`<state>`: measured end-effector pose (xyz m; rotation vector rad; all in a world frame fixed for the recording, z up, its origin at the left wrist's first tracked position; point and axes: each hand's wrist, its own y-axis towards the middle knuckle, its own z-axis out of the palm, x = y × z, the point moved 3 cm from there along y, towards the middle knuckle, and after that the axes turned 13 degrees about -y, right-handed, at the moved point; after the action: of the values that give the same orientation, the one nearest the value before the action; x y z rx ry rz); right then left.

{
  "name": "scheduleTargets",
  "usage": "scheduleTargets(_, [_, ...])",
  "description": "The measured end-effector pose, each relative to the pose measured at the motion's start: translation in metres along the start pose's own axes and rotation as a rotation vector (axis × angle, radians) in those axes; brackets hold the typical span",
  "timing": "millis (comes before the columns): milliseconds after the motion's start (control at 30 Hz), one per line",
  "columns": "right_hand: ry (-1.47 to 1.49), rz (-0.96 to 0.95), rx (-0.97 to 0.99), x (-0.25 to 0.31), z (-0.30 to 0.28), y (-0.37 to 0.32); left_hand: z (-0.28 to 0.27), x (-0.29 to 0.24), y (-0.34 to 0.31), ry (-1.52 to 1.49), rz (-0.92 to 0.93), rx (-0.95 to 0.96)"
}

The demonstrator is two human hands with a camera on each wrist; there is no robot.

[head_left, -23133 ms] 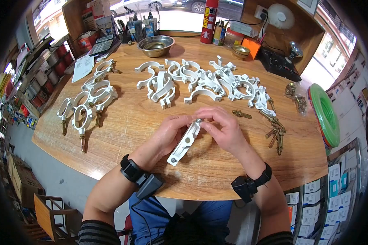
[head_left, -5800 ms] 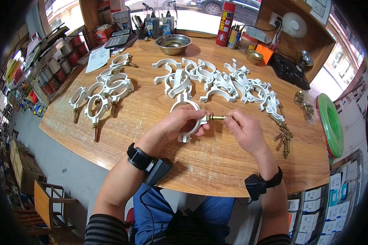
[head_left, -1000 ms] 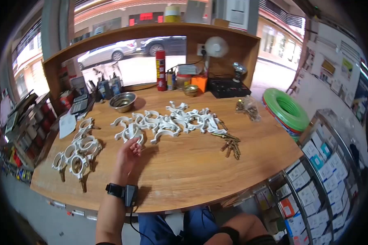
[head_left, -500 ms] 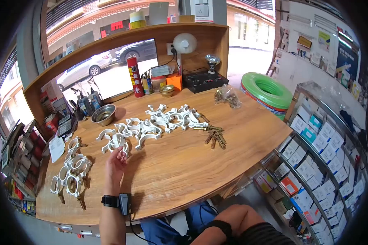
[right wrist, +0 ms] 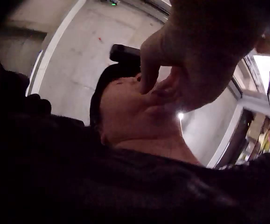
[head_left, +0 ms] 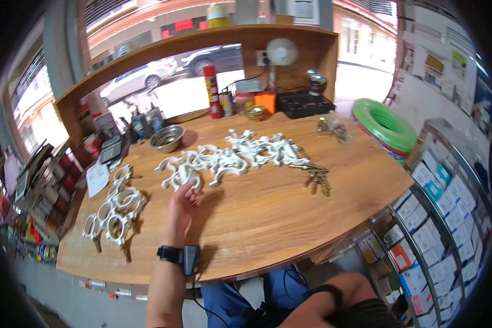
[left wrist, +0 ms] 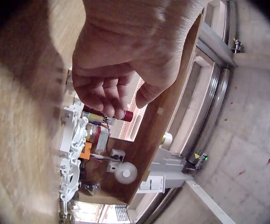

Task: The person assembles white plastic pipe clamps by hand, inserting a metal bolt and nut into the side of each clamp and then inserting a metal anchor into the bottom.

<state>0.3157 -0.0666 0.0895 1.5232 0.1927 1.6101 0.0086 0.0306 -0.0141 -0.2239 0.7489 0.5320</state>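
One left hand (head_left: 183,206), loosely curled, empty, is near the white clamps (head_left: 228,170); one red can (head_left: 213,94) stands behind them. Right hand (right wrist: 198,60): cannot tell.

A broad brown wood-grain desk (head_left: 257,218) is standing on a smooth grey floor (head_left: 93,309), with a raised wooden surround (head_left: 202,36) framing its far side. Daylight is pouring through a tall bright opening (head_left: 365,82). Crowded shelves (head_left: 41,186) are lining the left; a metal rack of white boxes (head_left: 440,224) is standing at right.
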Motion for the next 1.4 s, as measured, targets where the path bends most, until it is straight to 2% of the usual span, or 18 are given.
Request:
scheduleTargets(33, [-0.299, -0.072, 0.029, 0.028, -0.006, 0.005, -0.001, -0.001, 0.002, 0.024, 0.009, -0.007])
scheduleTargets(67, [-0.429, 0.066, 0.058, 0.051, -0.016, 0.005, -0.003, -0.001, 0.004, 0.017, 0.005, 0.005])
scheduleTargets(100, [-0.631, 0.044, -0.063, 0.047, -0.036, -0.025, -0.004, 0.002, 0.005, 0.008, -0.011, 0.016])
scheduleTargets(167, [-0.944, 0.355, -0.558, 0.080, -0.061, -0.025, -0.002, 0.004, 0.005, -0.004, -0.028, 0.005])
scheduleTargets(200, [-0.768, 0.554, -0.908, 0.095, -0.079, -0.028, -0.003, 0.005, 0.004, 0.006, -0.039, 0.023])
scheduleTargets(233, [-0.967, 0.409, -0.946, 0.105, -0.113, -0.040, -0.006, 0.006, 0.005, -0.005, -0.039, 0.005])
scheduleTargets(300, [-1.334, 0.687, -1.202, 0.133, -0.171, -0.065, -0.007, 0.007, 0.008, 0.044, -0.054, 0.044])
scheduleTargets(400, [-1.464, 0.924, -1.241, 0.153, -0.240, -0.101, -0.004, 0.007, 0.006, 0.015, -0.084, 0.012])
scheduleTargets(467, [-1.541, 1.273, -1.195, 0.149, -0.278, -0.116, -0.003, 0.009, 0.005, -0.016, -0.130, 0.011])
scheduleTargets(500, [-1.540, 1.282, -1.177, 0.143, -0.295, -0.120, -0.003, 0.009, 0.004, -0.026, -0.124, 0.000])
scheduleTargets(567, [-2.021, 1.522, -0.831, 0.130, -0.315, -0.105, -0.001, 0.011, 0.003, -0.006, -0.153, 0.009])
scheduleTargets(733, [-2.161, 1.630, -0.950, 0.112, -0.361, -0.104, -0.002, 0.010, 0.004, 0.000, -0.129, 0.006])
scheduleTargets(833, [-2.157, 1.787, -0.860, 0.107, -0.378, -0.112, 0.001, 0.009, 0.003, 0.007, -0.122, 0.026])
scheduleTargets(1033, [-2.197, 1.679, -0.943, 0.116, -0.380, -0.115, 0.001, 0.010, 0.006, -0.016, -0.119, 0.092])
scheduleTargets(1133, [-2.077, 1.258, -1.112, 0.120, -0.348, -0.095, 0.002, 0.012, 0.006, -0.046, -0.120, 0.122])
scheduleTargets(1167, [-2.072, 1.263, -1.101, 0.116, -0.330, -0.086, 0.003, 0.011, 0.008, -0.075, -0.065, 0.130])
scheduleTargets(1233, [-2.068, 0.947, -1.011, 0.103, -0.289, -0.060, 0.007, 0.008, 0.006, -0.107, -0.004, 0.133])
scheduleTargets(1400, [-2.082, 0.764, -0.893, 0.061, -0.242, -0.053, 0.030, 0.002, -0.009, -0.116, 0.091, 0.414])
